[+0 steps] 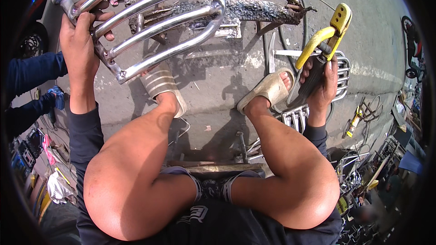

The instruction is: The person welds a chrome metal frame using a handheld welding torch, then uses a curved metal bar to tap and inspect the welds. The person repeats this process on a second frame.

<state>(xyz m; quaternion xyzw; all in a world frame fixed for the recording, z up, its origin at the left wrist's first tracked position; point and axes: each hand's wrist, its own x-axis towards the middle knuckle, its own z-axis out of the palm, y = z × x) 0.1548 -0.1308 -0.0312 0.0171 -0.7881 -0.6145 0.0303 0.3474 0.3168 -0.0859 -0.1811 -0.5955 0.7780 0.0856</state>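
My left hand (81, 36) grips the corner of a shiny chrome tube rack (159, 27) and holds it up over the concrete ground at upper left. In my right hand (323, 86) is the dark handle of a yellow welding electrode holder (323, 38), whose yellow jaws point up and to the right. I sit low with both bare knees in the lower middle. My feet in beige slide sandals (268, 88) rest on the ground between the two hands.
A rough, spatter-crusted metal bar (254, 9) lies on the ground behind the rack. Other chrome racks (341, 75) and metal parts lie at right. Another person's blue sleeves (32, 70) reach in at left. Cables snake across the concrete (227, 68).
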